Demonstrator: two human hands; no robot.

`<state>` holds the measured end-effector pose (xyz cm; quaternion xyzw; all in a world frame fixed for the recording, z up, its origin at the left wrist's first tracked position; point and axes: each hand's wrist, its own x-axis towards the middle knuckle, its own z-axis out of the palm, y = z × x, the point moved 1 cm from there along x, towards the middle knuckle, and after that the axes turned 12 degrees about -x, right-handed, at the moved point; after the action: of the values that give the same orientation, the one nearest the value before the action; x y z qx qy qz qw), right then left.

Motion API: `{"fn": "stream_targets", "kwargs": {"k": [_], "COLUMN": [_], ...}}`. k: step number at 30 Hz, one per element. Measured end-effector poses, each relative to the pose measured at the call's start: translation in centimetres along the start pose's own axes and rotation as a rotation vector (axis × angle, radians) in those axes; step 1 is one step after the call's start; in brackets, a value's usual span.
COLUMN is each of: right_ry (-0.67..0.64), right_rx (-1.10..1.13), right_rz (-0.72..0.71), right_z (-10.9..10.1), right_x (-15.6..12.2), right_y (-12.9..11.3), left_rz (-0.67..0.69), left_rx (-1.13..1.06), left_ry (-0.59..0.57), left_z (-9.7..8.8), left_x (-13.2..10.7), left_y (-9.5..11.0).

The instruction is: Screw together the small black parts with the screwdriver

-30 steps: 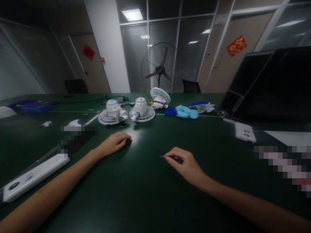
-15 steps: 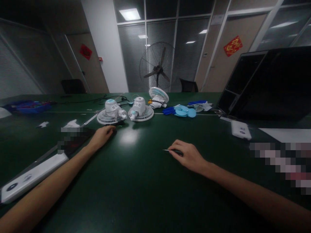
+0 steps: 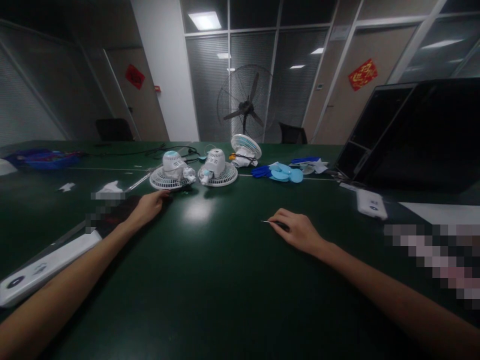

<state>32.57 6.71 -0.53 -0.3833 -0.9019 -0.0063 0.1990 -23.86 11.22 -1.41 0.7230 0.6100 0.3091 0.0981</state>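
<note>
My right hand (image 3: 298,230) is above the green table, right of the middle. It is closed on a screwdriver (image 3: 282,226) with a dark handle, its thin shaft pointing left. My left hand (image 3: 150,204) lies on the table just in front of the leftmost small white fan (image 3: 170,172). Its fingers are curled down over something dark that I cannot make out. Beside that fan another white fan (image 3: 217,170) lies grille down. A third one (image 3: 245,150) stands tilted behind them, with a dark cable across its base.
Light-blue fan blades (image 3: 287,173) and blue gloves (image 3: 261,171) lie at the back. A white box (image 3: 371,203) sits at right before a large black monitor (image 3: 420,135). Along my left forearm lies a long white box (image 3: 48,267). A blue tray (image 3: 52,162) is at far left.
My left hand has drawn back slightly to the left. My right hand, with the screwdriver, has shifted a little right and away from me. The view has shifted slightly.
</note>
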Motion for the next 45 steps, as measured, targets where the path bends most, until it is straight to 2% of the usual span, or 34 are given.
{"fn": "stream_targets", "kwargs": {"k": [4,8,17,23,26,29,34,39,45], "right_ry": [0.007,0.003,-0.001,-0.006,-0.009,-0.011,-0.009,-0.013,-0.011], "right_rx": [-0.011,-0.012,-0.031,-0.034,-0.029,-0.027,-0.029,-0.031,-0.035], "right_rz": [0.004,0.003,0.007,0.009,0.01,0.012,0.017,0.012,0.015], "right_z": [0.2,0.3,0.0,-0.1,-0.2,-0.2,0.1,0.1,0.1], "right_x": [0.0,0.0,0.2,0.1,0.1,0.1,0.1,0.1,0.1], "right_y": [0.0,0.2,-0.1,-0.2,-0.3,-0.3,-0.1,0.1,-0.1], "left_rz": [-0.022,0.01,0.015,0.067,0.071,0.051,-0.009,-0.061,-0.188], "left_rx": [-0.069,-0.031,0.033,0.077,0.07,0.057,-0.025,-0.047,-0.21], "left_ry": [-0.014,0.004,0.127,0.274,0.305,0.307,0.245,0.268,0.268], "left_z": [-0.8,-0.6,0.2,0.4,0.4,0.3,0.3,-0.2,-0.8], "left_x": [0.1,0.4,-0.2,-0.3,-0.2,-0.1,-0.1,-0.2,-0.2], "left_y": [-0.3,-0.3,-0.5,0.4,0.8,0.8,0.6,0.6,0.3]}}
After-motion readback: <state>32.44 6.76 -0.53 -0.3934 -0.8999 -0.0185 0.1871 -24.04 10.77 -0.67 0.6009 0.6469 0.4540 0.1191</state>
